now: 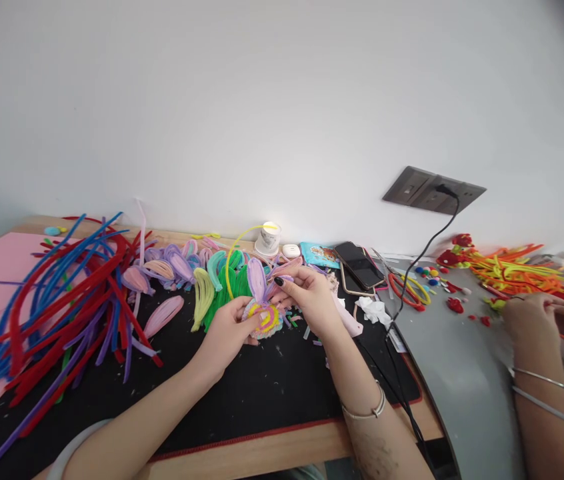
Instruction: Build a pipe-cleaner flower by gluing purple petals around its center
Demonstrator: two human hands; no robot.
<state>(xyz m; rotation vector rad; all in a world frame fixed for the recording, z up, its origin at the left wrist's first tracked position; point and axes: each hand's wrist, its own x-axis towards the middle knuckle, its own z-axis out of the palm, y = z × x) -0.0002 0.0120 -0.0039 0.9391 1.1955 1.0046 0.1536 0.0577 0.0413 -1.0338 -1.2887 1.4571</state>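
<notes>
My left hand (229,333) pinches the edge of a round pipe-cleaner piece (268,320), coiled in yellow, pink and pale blue. From its top rises a purple looped petal (258,277), and a long yellow pipe cleaner (231,263) arcs up and over to the right. At the piece's upper right, my right hand (307,298) has its thumb and fingers closed around a pink looped petal (287,268), partly hidden by the fingers. Behind the hands lie green pipe cleaners (229,273) and pale yellow ones (203,297).
Red, blue and purple pipe cleaners (87,287) heap up on the left. A paper cup (269,239), white case (291,251), phone (359,265) and crumpled tissue (375,310) line the back. A cable (435,230) hangs from the wall socket. A co-worker's hands (532,320) work at right.
</notes>
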